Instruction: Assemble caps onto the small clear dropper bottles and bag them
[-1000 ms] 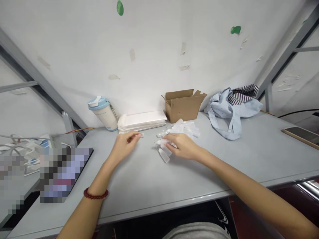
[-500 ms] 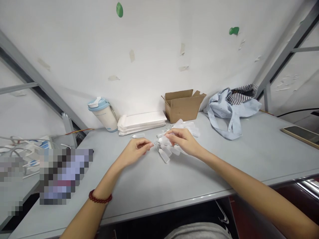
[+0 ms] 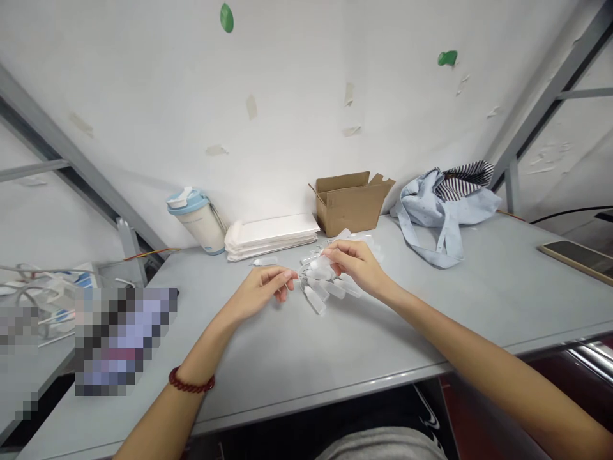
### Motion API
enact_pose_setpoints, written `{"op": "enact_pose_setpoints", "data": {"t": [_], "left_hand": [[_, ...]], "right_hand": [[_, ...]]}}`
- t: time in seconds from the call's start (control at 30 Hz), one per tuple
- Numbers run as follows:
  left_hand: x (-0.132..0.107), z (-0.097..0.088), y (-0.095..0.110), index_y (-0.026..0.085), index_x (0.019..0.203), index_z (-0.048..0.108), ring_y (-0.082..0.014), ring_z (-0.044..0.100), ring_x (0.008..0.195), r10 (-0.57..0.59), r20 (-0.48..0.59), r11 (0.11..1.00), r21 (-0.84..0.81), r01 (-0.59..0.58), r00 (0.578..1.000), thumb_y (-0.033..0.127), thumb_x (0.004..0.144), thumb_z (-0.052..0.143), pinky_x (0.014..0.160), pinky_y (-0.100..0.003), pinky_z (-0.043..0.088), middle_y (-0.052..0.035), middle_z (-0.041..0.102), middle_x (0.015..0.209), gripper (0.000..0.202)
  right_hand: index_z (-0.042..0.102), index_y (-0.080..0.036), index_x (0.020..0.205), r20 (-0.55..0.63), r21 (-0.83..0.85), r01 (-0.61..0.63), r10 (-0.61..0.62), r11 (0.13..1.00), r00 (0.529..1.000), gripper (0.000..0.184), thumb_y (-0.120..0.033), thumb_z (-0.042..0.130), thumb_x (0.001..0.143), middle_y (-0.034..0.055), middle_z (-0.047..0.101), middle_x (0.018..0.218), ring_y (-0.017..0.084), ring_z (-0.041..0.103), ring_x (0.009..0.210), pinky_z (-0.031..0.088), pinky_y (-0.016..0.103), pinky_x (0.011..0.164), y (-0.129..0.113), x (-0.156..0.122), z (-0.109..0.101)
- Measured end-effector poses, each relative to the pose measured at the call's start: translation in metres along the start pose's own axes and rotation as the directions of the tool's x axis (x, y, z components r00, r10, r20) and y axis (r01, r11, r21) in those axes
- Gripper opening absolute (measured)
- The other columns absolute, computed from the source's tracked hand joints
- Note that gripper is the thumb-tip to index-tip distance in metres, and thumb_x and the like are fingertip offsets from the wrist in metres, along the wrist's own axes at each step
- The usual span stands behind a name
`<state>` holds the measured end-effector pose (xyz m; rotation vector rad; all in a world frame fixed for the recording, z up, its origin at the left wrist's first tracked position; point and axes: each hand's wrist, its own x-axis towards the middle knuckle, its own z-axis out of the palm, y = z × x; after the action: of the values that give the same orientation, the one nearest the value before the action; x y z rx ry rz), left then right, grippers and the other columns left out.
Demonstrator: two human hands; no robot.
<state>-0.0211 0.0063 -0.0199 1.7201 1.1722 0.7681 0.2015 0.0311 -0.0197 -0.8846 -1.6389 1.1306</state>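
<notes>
The right hand (image 3: 353,260) pinches a clear piece (image 3: 320,266) over more pieces (image 3: 315,299) on the grey tabletop (image 3: 364,348), while the left hand (image 3: 265,289) is just beside them, thumb and finger close together, but I cannot tell if it grips anything, and a brown box (image 3: 352,211) stands behind.

Bright, even light from a source out of view washes the white wall (image 3: 292,76). A soft shadow falls on the smooth grey desk (image 3: 268,364) below the right hand (image 3: 357,265); glare streaks its front edge towards five o'clock. Wide-angle distortion slants the grey metal posts (image 3: 96,177) at ten and two. Coarse pixelation hides a flat rectangular device (image 3: 131,345) at eight. Near the centre, translucent white plastic tags (image 3: 315,299) lose fine detail.
</notes>
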Motion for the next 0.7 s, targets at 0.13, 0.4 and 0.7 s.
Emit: {"op": "enact_pose_setpoints", "data": {"t": [0.13,0.4,0.7], "left_hand": [[-0.0014,-0.0002,0.0007,0.014,0.079,0.068,-0.0121,0.053,0.058,0.0,0.096,0.999,-0.053,0.005,0.995,0.044,0.084,0.052,0.062,-0.027,0.045,-0.0025,0.06,0.068,0.034],[-0.0013,0.002,0.0003,0.016,0.079,0.07,-0.011,0.052,0.057,-0.023,0.107,0.992,-0.121,0.036,0.994,0.04,0.081,0.059,0.059,-0.024,0.043,-0.0008,0.061,0.065,0.026],[-0.0031,0.0006,0.0016,0.015,0.081,0.07,-0.012,0.053,0.058,-0.01,0.165,0.992,-0.121,0.031,0.986,0.037,0.082,0.057,0.062,-0.026,0.045,-0.0032,0.063,0.07,0.025]], "right_hand": [[0.058,-0.015,0.069,-0.008,-0.007,0.003,-0.003,1.0,1.0,0.024,-0.033,0.052,0.082,-0.004,0.045,0.049,0.009,0.038,0.05,0.029,0.024,0.05,0.0025,-0.0003,0.0004],[0.057,-0.016,0.067,0.034,0.003,0.006,-0.006,1.0,0.999,0.025,-0.034,0.052,0.082,-0.0048,0.046,0.047,0.008,0.037,0.047,0.027,0.024,0.048,-0.002,-0.0042,0.0036],[0.056,-0.016,0.064,0.033,0.01,-0.002,0.001,1.0,0.999,0.026,-0.035,0.053,0.081,-0.0048,0.048,0.046,0.008,0.037,0.046,0.027,0.024,0.047,-0.0028,-0.0036,0.0046]]}}
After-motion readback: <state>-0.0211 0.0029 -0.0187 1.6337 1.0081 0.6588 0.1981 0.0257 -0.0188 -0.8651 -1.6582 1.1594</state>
